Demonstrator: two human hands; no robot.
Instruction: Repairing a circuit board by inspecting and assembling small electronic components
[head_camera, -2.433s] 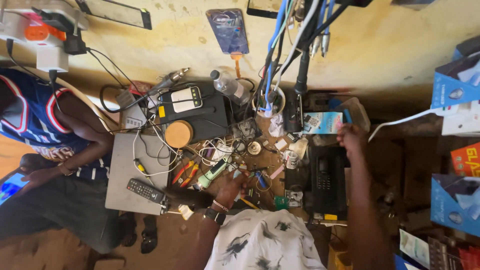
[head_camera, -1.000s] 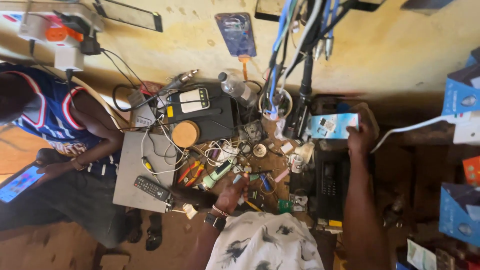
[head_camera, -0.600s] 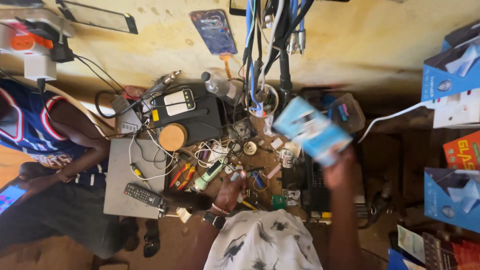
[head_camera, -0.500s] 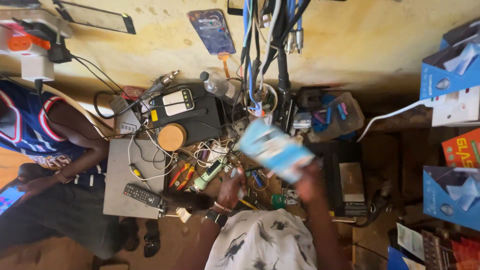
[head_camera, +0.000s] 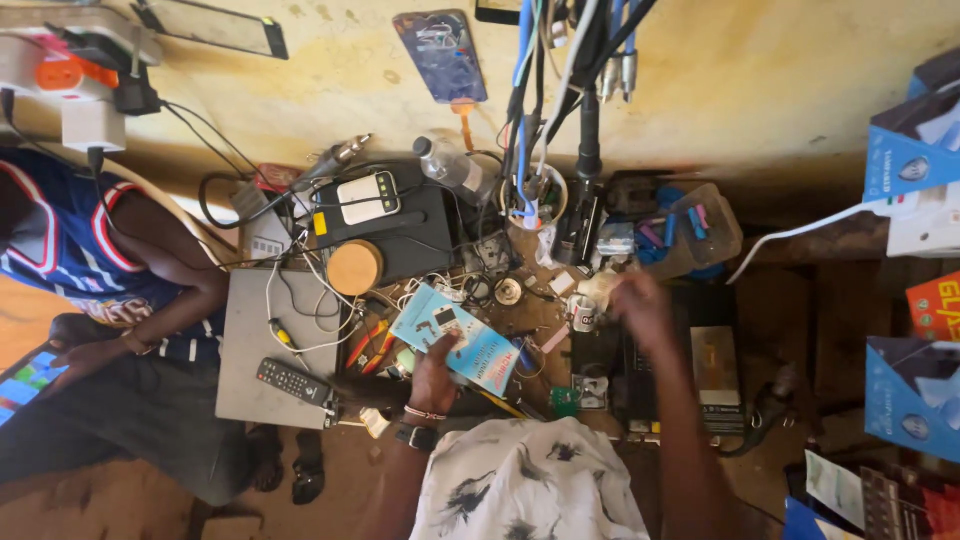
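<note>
Left hand (head_camera: 437, 372) pinches the six o'clock edge of a light, flat, bendable blue packet (head_camera: 456, 337); right hand (head_camera: 640, 310), blurred at three o'clock, grip state unclear.

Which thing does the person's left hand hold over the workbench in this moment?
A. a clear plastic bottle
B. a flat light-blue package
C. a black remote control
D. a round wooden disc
B: the left hand grips the flat light-blue package at its lower edge, while the black remote control, the round wooden disc and the clear plastic bottle lie apart from it on the bench.
</note>
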